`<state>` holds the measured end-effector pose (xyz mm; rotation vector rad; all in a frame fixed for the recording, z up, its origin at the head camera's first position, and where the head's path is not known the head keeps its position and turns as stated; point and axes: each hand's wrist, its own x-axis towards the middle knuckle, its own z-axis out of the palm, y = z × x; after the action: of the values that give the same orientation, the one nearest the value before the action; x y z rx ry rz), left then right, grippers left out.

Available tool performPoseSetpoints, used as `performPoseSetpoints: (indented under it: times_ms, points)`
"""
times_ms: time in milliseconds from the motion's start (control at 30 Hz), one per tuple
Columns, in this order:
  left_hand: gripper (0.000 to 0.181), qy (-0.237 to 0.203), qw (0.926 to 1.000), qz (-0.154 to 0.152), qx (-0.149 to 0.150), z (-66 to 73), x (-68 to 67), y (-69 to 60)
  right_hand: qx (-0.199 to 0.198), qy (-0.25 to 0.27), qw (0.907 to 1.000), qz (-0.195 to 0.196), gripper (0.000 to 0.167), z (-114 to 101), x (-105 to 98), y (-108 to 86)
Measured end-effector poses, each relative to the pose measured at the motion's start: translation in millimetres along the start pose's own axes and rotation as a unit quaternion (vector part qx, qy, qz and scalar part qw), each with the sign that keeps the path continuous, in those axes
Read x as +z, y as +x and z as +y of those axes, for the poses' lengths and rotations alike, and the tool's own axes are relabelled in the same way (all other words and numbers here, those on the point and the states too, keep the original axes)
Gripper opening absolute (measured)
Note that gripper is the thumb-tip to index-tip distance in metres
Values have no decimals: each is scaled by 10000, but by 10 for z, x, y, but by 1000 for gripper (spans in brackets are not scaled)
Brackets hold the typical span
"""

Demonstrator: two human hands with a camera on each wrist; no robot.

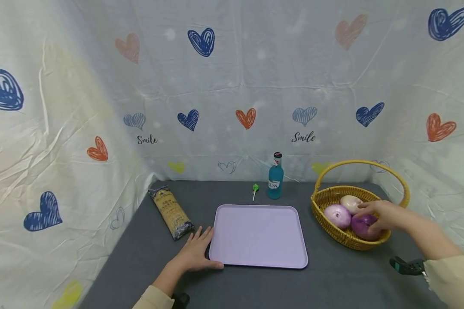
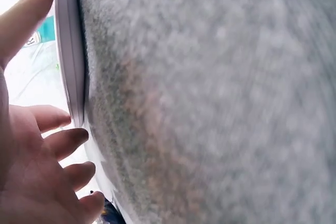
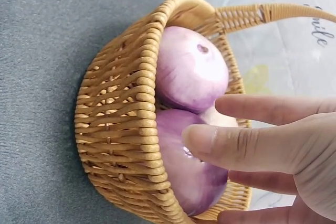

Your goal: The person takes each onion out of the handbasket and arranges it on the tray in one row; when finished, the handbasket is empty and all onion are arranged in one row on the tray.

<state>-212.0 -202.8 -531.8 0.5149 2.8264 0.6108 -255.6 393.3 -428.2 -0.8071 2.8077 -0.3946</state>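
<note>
A wicker basket point(image 1: 334, 234) point(image 3: 118, 114) with a tall handle holds a dark purple onion point(image 1: 362, 226) point(image 3: 181, 182), a lighter purple onion point(image 1: 337, 216) point(image 3: 191, 69) and a pale one point(image 1: 351, 203). Over the dark onion is my right hand point(image 1: 384, 216) point(image 3: 273, 150), fingers spread and thumb across its top; whether it touches is unclear. At the left edge of a lilac tray point(image 1: 258, 235) point(image 2: 69, 40) my left hand point(image 1: 195, 253) point(image 2: 37, 166) lies with fingers spread, its thumb by the near left corner.
A yellow packet point(image 1: 172, 211) lies left of the tray on the dark grey table point(image 1: 251, 287). Behind the tray are a green lollipop point(image 1: 255, 188) and an upright blue bottle point(image 1: 275, 179). A white cloth printed with hearts point(image 1: 232, 77) hangs around the table.
</note>
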Motion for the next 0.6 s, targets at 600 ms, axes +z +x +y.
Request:
performPoseSetpoints:
  times_ms: [600]
  points:
    - [123,-284,9992,-173,-214,20,17,15,235,-5,9996,-164,46,60,110,85]
